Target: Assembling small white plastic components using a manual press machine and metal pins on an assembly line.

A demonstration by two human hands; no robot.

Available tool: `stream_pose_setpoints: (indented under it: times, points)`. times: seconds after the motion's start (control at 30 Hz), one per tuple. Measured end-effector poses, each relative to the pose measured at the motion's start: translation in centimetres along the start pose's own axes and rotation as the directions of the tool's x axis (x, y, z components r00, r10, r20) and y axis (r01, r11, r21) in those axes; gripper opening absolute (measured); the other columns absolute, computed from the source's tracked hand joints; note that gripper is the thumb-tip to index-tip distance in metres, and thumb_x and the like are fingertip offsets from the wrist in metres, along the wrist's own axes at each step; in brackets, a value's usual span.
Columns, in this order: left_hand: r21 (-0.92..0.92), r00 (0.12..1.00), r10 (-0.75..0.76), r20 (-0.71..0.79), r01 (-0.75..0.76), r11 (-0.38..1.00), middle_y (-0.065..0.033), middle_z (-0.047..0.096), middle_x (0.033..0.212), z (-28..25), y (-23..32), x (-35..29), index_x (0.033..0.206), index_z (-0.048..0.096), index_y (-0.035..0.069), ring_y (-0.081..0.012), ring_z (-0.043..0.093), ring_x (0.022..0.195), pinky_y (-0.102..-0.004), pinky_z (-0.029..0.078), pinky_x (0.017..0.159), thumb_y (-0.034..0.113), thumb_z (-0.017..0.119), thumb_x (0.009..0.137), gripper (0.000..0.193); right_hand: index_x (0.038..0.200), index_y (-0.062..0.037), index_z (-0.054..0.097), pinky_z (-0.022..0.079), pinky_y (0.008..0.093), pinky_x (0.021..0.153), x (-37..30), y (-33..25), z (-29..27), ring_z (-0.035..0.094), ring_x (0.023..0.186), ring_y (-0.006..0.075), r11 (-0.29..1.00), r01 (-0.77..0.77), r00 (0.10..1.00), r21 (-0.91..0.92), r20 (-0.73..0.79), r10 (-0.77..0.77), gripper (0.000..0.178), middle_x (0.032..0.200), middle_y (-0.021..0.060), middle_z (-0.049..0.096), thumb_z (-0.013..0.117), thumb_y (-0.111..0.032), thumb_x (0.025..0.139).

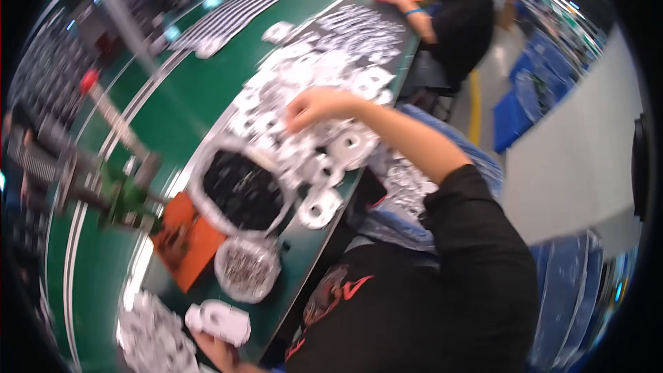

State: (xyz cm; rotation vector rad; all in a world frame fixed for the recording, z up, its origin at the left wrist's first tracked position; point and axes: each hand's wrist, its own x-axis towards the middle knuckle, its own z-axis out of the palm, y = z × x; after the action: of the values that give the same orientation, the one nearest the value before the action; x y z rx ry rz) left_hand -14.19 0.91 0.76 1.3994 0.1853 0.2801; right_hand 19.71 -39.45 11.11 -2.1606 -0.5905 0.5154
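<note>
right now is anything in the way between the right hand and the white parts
Nothing visible: the right hand is over the white parts, though contact is unclear. The black pieces lie off to the left, outside that path.

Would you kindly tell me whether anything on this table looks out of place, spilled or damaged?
Nothing clearly stands out: the white parts lie jumbled, some close to the edge of the table, but blur hides fine detail.
</note>
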Motion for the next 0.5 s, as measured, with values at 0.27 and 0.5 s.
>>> stream_pose_setpoints:
  times: [0.27, 0.5]
  points:
    - [-0.082, 0.994, 0.05, -0.1, -0.058, 0.995, -0.0085, 0.052, 0.119, 3.4, 0.2, -0.6, 0.131, 0.038, 0.003, -0.0207, 0.055, 0.108, -0.0332, 0.045, 0.093, 0.004, 0.071, 0.076, 0.064, 0.079, -0.0018, 0.059, 0.045, 0.0257, 0.06, -1.4, -0.6, -1.5, 0.055, 0.074, 0.0096, 0.991, 0.124, 0.969, -0.047, -0.211, -0.131, 0.021, 0.088, 0.0033, 0.062, 0.068, -0.02, 0.079]
    - [-0.104, 0.999, 0.029, 0.032, -0.025, 0.994, -0.009, 0.054, 0.116, 5.8, 1.5, 0.0, 0.126, 0.04, 0.002, -0.0201, 0.055, 0.108, -0.0335, 0.045, 0.093, 0.001, 0.066, 0.078, 0.055, 0.082, 0.0009, 0.055, 0.043, 0.0293, 0.058, -2.8, -2.5, -0.1, 0.053, 0.063, 0.0146, 0.802, 0.04, 0.926, -0.596, -0.279, -0.253, 0.024, 0.071, 0.0087, 0.055, 0.07, -0.013, 0.07]
